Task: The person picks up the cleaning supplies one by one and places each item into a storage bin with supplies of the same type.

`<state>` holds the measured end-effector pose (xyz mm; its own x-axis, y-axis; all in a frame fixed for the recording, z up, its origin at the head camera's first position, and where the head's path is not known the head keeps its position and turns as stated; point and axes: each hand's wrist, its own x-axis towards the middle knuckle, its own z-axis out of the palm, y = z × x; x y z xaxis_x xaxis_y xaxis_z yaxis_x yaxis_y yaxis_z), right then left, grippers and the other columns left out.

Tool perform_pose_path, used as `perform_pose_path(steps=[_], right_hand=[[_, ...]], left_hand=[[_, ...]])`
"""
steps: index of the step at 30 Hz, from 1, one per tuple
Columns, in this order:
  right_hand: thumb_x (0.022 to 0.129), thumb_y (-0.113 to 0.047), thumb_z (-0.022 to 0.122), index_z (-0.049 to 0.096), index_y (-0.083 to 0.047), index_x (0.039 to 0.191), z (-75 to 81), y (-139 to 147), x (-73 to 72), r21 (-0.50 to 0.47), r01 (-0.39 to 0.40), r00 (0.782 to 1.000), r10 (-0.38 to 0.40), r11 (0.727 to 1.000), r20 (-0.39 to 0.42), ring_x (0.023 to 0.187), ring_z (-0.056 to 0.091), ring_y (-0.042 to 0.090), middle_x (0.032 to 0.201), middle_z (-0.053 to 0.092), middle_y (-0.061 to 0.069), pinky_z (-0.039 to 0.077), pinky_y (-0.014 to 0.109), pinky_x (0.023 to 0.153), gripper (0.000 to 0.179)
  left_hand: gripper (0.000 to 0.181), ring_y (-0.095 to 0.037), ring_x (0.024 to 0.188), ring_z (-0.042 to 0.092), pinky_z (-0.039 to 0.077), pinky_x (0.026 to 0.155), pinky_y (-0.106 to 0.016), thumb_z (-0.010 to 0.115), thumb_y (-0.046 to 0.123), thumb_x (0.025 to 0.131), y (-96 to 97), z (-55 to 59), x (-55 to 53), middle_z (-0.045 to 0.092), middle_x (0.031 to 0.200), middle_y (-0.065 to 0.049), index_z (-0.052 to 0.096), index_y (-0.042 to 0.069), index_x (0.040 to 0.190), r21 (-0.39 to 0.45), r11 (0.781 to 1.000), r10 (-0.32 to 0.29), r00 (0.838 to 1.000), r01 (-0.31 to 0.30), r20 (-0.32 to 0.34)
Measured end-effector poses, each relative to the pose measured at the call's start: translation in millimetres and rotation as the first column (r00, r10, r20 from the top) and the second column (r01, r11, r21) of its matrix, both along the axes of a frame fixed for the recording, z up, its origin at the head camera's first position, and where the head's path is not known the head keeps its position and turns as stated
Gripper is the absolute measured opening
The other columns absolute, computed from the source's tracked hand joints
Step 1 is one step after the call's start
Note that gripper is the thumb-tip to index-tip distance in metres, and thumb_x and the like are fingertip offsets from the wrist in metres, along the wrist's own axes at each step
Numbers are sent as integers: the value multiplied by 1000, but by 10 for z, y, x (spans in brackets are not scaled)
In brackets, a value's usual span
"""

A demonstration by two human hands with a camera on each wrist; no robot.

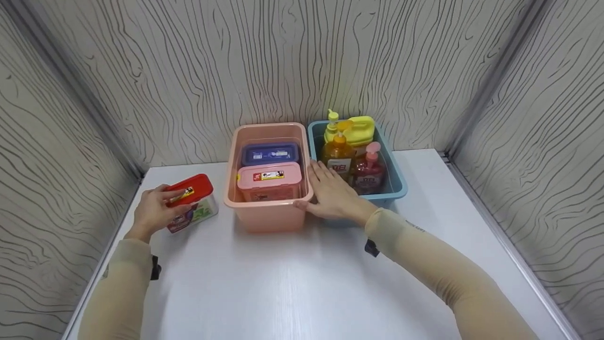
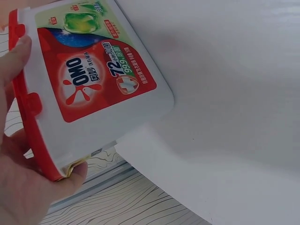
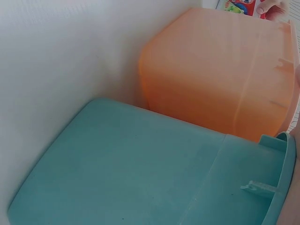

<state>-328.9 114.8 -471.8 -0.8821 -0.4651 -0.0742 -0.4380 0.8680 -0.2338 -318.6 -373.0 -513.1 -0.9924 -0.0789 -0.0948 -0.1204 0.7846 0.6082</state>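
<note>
On the left, my left hand [image 1: 153, 211] grips a white laundry pod box [image 2: 117, 112] with a red lid [image 1: 200, 185], fingers over the lid and thumb on its near side. The box's OMO label faces the left wrist camera. Where the pink bin [image 1: 269, 218] and the blue bin [image 1: 394, 182] meet, my right hand [image 1: 337, 193] rests on the rims with fingers extended and the thumb at the pink bin's front corner. Inside the pink bin are a pink-lidded box [image 1: 269, 182] and a blue-lidded box [image 1: 271, 154].
The blue bin holds an orange pump bottle [image 1: 339, 151], a red pump bottle [image 1: 369, 174], a yellow jug [image 1: 361, 130] and a yellow-topped pump bottle [image 1: 331, 126]. Wood-patterned panels [image 1: 188, 80] enclose the white table [image 1: 264, 283] at the back and sides.
</note>
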Motion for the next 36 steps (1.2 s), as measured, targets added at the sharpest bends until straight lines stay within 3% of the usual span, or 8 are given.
perform_pose_path(steps=[10, 18, 26, 36], right_hand=[[95, -100, 34, 4, -8, 181, 10, -8, 4, 5, 2, 1000, -2, 1000, 6, 181, 1, 35, 192, -2, 12, 8, 56, 147, 129], [97, -96, 37, 7, -7, 181, 14, -7, 15, -18, -5, 1000, 5, 1000, -1, 181, 3, 35, 192, -1, 12, 9, 55, 147, 127], [96, -98, 37, 6, -8, 181, 6, -6, 17, -21, 1, 1000, -1, 1000, 12, 181, 1, 35, 192, -2, 11, 8, 55, 147, 128], [96, -97, 38, 7, -7, 181, 2, -8, 10, -25, 0, 1000, 0, 1000, 7, 181, 1, 35, 193, -2, 11, 9, 54, 147, 127]], left_hand=[[78, -58, 165, 23, 24, 131, -84, 84, 50, 100, -1, 17, 13, 27, 184, -29, 57, 15, 164, -24, 1000, -6, 1000, 6, -8], [78, -58, 166, 21, 26, 131, -84, 83, 52, 99, 10, 124, 18, 25, 185, -29, 57, 16, 164, -12, 1000, -22, 1000, 22, -4], [73, -56, 165, 21, 28, 130, -85, 83, 44, 102, -8, 275, 32, 31, 182, -29, 59, 11, 162, -16, 998, -57, 998, 57, -38], [69, -55, 157, 30, 39, 122, -84, 82, 41, 102, 14, 563, 113, 39, 177, -30, 61, 10, 160, -127, 986, -126, 983, 109, -131]])
